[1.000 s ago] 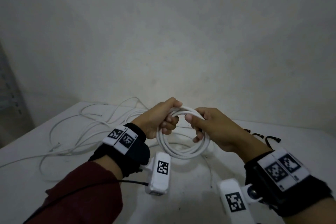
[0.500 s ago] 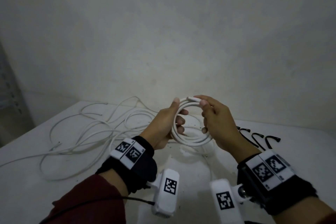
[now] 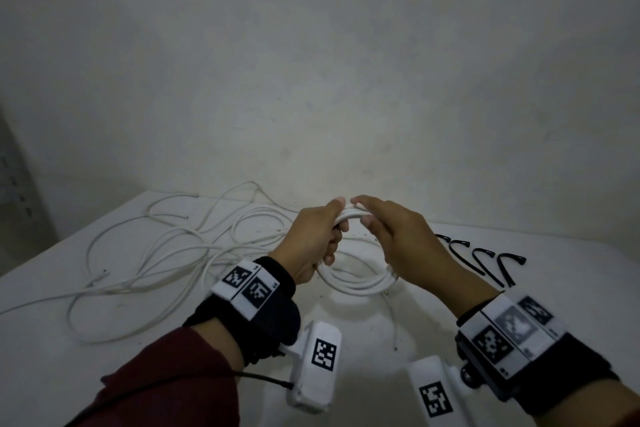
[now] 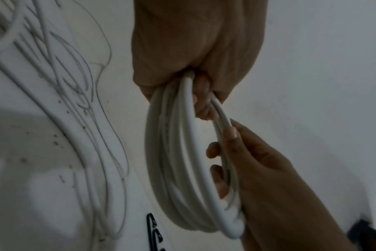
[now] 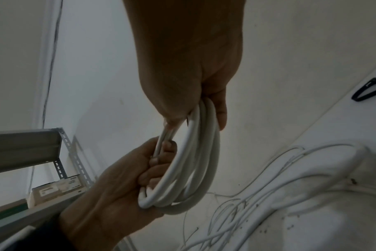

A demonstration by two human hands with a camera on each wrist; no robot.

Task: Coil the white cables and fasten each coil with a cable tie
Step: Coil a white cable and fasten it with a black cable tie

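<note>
A coil of white cable (image 3: pixel 360 282) hangs above the table between both hands. My left hand (image 3: pixel 317 239) grips the coil's left side, fingers curled round the strands (image 4: pixel 178 135). My right hand (image 3: pixel 394 239) holds the right side, thumb and fingers closed round the strands (image 5: pixel 195 152). A loose tail of the cable (image 3: pixel 393 321) trails down to the table. Several black cable ties (image 3: pixel 485 262) lie on the table to the right of the hands. Loose white cables (image 3: pixel 166 253) sprawl at the left.
The white table (image 3: pixel 41 357) meets a plain wall behind. A grey metal shelf (image 5: pixel 32 141) with a cardboard box (image 5: pixel 54 190) stands off to the left. Dark specks dot the tabletop.
Both hands have shifted along the coil and met at its top. The coil has tilted flatter, its lower loop hanging towards me, and the tail now lies on the table.
</note>
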